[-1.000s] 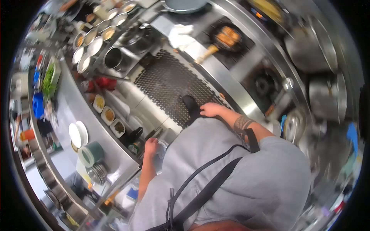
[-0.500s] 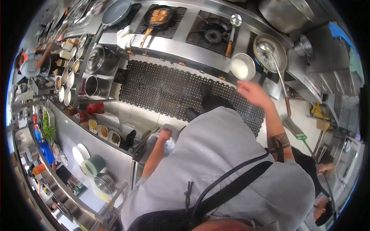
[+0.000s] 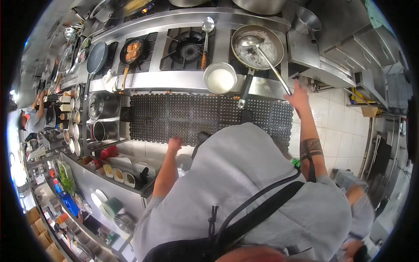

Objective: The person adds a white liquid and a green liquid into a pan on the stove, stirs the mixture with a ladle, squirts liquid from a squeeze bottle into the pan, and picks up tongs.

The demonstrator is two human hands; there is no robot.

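My right hand [image 3: 299,97] is open, fingers apart, at the handle end of a ladle [image 3: 273,65]; whether it touches the handle is unclear. The ladle's bowl lies in a large pan [image 3: 235,49] of pale, bubbly contents on the stove. Left of that pan, a pot [image 3: 220,79] holds something white. A slotted spoon with a wooden grip [image 3: 204,60] rests beside the bare burner [image 3: 188,51]. My left hand [image 3: 175,143] is closed and appears to hold nothing, over the edge of the floor mat [image 3: 170,115].
Browned pieces sit in a small black pan [image 3: 131,51], near a grey-blue pan [image 3: 97,57] and white cloth [image 3: 109,81]. Food trays [image 3: 118,175] line the lower left counter. Co-workers are at the far left [image 3: 34,121] and lower right [image 3: 362,209].
The view has turned and moved right along the stove. My right hand has reached from beside my body to the ladle's handle. My left hand has come forward, away from the counter edge.
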